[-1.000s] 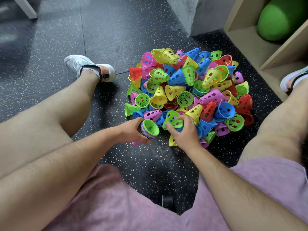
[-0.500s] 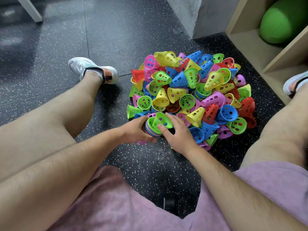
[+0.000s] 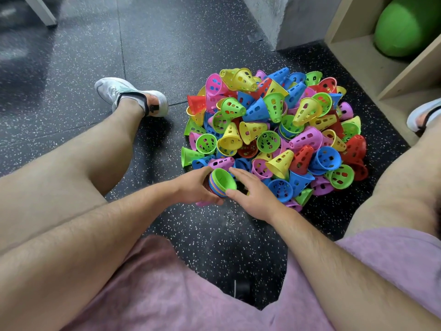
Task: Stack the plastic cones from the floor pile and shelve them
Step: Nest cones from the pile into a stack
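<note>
Both hands meet low in the centre of the frame. The left hand curls its fingers round a nested stack of cones, its mouth tipped rightward so another can slide in. The right hand lies loose-fingered, thumb against the green top cone's rim (seating it, I judge). Just beyond, the loose pile sprawls on the speckled floor, kept within easy reach between the legs. Farthest, at upper right, stands the wooden shelf, close beside the pile.
</note>
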